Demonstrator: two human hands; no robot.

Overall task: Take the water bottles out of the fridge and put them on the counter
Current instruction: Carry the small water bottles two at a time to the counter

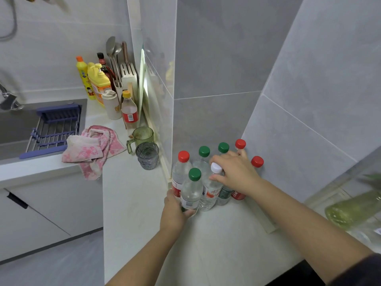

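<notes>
- head view: seven water bottles (179,174) stand upright in a tight cluster on the white counter (134,203), set into the corner of the grey tiled wall (216,69).
- caps: three red, three green, one white.
- left hand (175,211): fingers and thumb curled round the base of the front green-capped bottle (191,190), which stands on the counter.
- right hand (235,172): reaches over the cluster; thumb and fingers close round the white-capped bottle (209,193) just below its cap; one fingertip touches the neck of the rear red-capped bottle (240,144).
- left of the cluster: green cup (142,136) and grey glass (147,154), near the bottles but apart from them.
- pink towel (92,147) lies over the counter edge beside the sink (16,124).
</notes>
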